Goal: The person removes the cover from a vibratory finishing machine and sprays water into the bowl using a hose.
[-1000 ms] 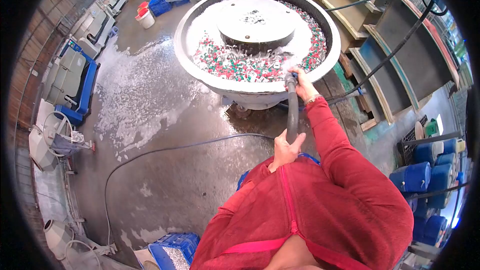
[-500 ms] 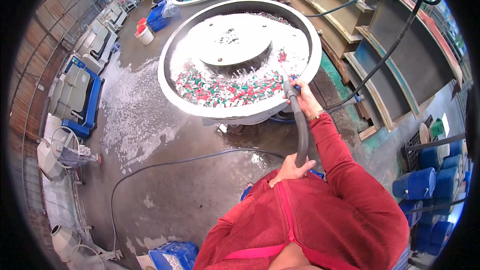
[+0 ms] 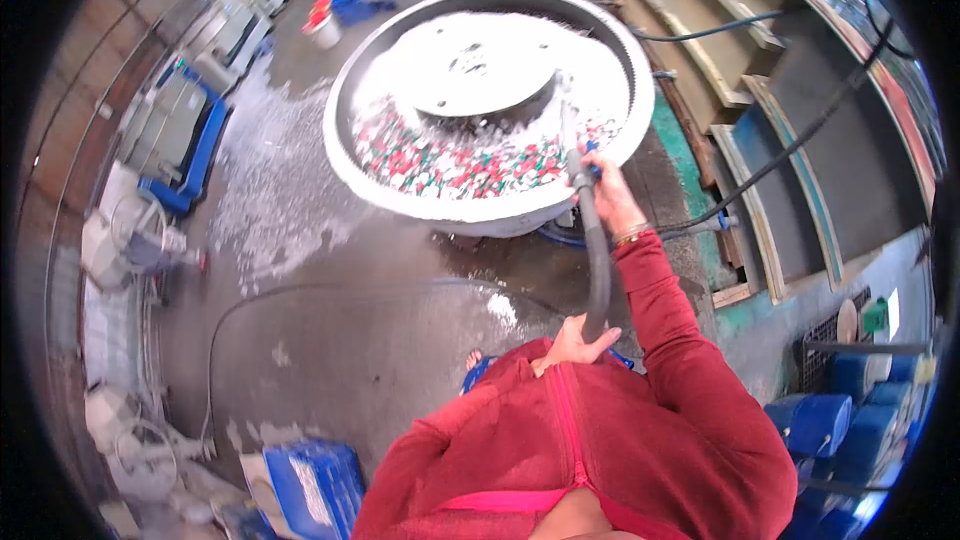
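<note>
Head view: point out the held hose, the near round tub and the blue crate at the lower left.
Held hose [image 3: 599, 265]: head view, on its dark length between the two hands.
Near round tub [image 3: 460, 209]: head view, on its front rim.
Blue crate [image 3: 342, 472]: head view, on its blue wall.

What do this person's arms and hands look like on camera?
The right sleeve and left sleeve are long and dark red. The right hand is gloveless, with a bracelet at the wrist. The left hand is gloveless too.
</note>
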Demonstrator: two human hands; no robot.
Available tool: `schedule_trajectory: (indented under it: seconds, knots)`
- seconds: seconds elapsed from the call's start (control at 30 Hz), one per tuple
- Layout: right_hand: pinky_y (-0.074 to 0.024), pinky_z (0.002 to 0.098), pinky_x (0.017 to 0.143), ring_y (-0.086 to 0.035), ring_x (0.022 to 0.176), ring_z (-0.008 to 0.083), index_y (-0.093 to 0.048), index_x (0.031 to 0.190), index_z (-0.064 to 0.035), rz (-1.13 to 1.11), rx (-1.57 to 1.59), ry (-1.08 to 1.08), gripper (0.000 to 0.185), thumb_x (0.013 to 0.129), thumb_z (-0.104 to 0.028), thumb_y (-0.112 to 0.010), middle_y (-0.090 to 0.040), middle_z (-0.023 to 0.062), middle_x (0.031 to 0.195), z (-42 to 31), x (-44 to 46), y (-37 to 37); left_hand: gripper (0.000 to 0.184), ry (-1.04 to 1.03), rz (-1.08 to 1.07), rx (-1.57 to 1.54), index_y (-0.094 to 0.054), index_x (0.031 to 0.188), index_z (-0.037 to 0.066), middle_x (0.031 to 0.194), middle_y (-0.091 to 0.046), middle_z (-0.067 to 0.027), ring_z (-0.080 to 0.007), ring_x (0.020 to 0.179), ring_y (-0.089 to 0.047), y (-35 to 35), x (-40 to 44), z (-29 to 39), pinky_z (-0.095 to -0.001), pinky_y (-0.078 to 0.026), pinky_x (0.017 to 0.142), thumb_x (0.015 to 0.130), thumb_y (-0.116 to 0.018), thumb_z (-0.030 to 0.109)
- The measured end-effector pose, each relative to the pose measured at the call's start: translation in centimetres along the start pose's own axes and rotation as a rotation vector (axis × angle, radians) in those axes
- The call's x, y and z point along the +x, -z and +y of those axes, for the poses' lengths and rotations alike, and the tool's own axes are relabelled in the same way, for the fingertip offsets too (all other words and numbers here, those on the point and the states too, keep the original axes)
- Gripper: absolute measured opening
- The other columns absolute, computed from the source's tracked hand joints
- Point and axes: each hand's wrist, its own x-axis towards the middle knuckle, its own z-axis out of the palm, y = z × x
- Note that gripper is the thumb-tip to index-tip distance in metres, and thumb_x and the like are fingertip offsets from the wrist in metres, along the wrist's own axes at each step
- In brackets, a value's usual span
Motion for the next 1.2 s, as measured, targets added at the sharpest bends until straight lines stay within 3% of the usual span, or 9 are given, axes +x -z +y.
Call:
schedule_trajectory:
  seconds: [0.03, 0.13, 0.3, 0.5, 0.63, 0.7, 0.93, 1.07, 1.2]
  knots:
    - [-0.0446, 0.0324, 0.044, -0.055, 0.062, 0.0233, -0.041, 0.12, -0.0132, -0.001, -0.023, -0.01, 0.049, 0.073, -0.021, -0.051, -0.05, 0.0124, 0.092, -0.3, 0.1, -0.4, 0.022, -0.032, 0.009, 0.074, -0.051, 0.067, 0.004, 0.054, -0.043, 0.003, -0.0055, 0.053, -0.037, 0.0, 0.1, 0.1, -0.0254, -0.033, 0.046, 0.076, -0.065, 0.016]
    - [-0.0449, 0.0314, 0.043, -0.056, 0.064, 0.023, -0.037, 0.124, -0.0122, -0.068, -0.084, 0.002, 0.054, 0.073, -0.02, -0.051, -0.052, 0.0129, 0.086, -0.2, 0.2, -1.4, 0.025, -0.031, 0.041, 0.03, -0.049, 0.066, 0.004, 0.055, -0.043, 0.0022, -0.0067, 0.053, -0.037, -0.4, 0.0, 0.3, -0.0266, -0.033, 0.047, 0.076, -0.065, 0.02]
    - [-0.044, 0.034, 0.043, -0.054, 0.06, 0.0241, -0.045, 0.091, -0.0059, -0.053, -0.166, -0.161, 0.031, 0.069, -0.026, -0.053, -0.049, 0.0097, 0.074, 3.6, 2.0, -1.8, 0.024, 0.038, 0.207, -0.001, -0.049, 0.067, 0.005, 0.056, -0.043, 0.0029, -0.0059, 0.054, -0.039, 0.0, -0.2, 0.5, -0.025, -0.034, 0.048, 0.076, -0.065, 0.02]
    - [-0.0457, 0.033, 0.043, -0.052, 0.054, 0.0222, -0.047, 0.091, -0.0052, -0.144, -0.22, -0.343, 0.033, 0.069, -0.029, -0.056, -0.05, 0.0094, 0.069, 9.0, 3.6, -5.6, 0.021, 0.093, 0.376, -0.155, -0.049, 0.066, 0.005, 0.053, -0.044, 0.0034, -0.0053, 0.049, -0.04, 0.7, -2.0, 0.3, -0.0239, -0.034, 0.045, 0.076, -0.064, 0.017]
    - [-0.0455, 0.0317, 0.042, -0.054, 0.059, 0.0236, -0.045, 0.096, -0.0071, -0.249, -0.222, -0.334, 0.036, 0.071, -0.03, -0.057, -0.048, 0.0105, 0.083, 10.6, 2.6, -8.7, 0.021, -0.047, 0.46, -0.136, -0.049, 0.065, 0.005, 0.051, -0.045, 0.0022, -0.0053, 0.048, -0.042, 1.0, -3.0, -1.4, -0.0241, -0.034, 0.043, 0.076, -0.064, 0.014]
    - [-0.0471, 0.0324, 0.045, -0.054, 0.061, 0.0208, -0.047, 0.093, -0.008, -0.266, -0.264, -0.287, 0.036, 0.073, -0.037, -0.056, -0.047, 0.0095, 0.083, 10.5, 1.9, -9.5, 0.02, -0.03, 0.45, -0.081, -0.05, 0.066, 0.005, 0.052, -0.047, 0.0011, -0.0062, 0.049, -0.043, 1.2, -3.3, -1.3, -0.0247, -0.036, 0.044, 0.076, -0.064, 0.015]
    - [-0.0463, 0.0354, 0.042, -0.054, 0.055, 0.0254, -0.044, 0.093, -0.0064, -0.147, -0.202, -0.241, 0.032, 0.071, -0.027, -0.055, -0.051, 0.0096, 0.072, 8.4, 2.7, -5.2, 0.023, 0.0, 0.392, 0.125, -0.052, 0.072, 0.002, 0.056, -0.05, -0.0026, -0.0095, 0.052, -0.046, 2.8, -3.2, 1.5, -0.0279, -0.04, 0.049, 0.075, -0.065, 0.021]
    - [-0.0463, 0.0343, 0.041, -0.054, 0.054, 0.0282, -0.044, 0.091, -0.0046, -0.096, -0.18, -0.254, 0.03, 0.072, -0.026, -0.053, -0.051, 0.0127, 0.069, 8.3, 3.3, -3.8, 0.025, -0.022, 0.306, 0.064, -0.051, 0.073, 0.002, 0.059, -0.051, -0.0034, -0.0096, 0.056, -0.047, 3.9, -2.5, 1.2, -0.0283, -0.041, 0.053, 0.076, -0.064, 0.023]
    - [-0.0455, 0.0348, 0.042, -0.053, 0.055, 0.0248, -0.044, 0.091, -0.0037, -0.109, -0.233, -0.24, 0.032, 0.069, -0.026, -0.053, -0.051, 0.0109, 0.071, 8.5, 3.6, -6.3, 0.027, -0.101, 0.214, -0.102, -0.047, 0.071, 0.003, 0.054, -0.047, -0.0025, -0.0098, 0.049, -0.044, 5.8, -2.7, 0.9, -0.0271, -0.037, 0.046, 0.08, -0.059, 0.026]
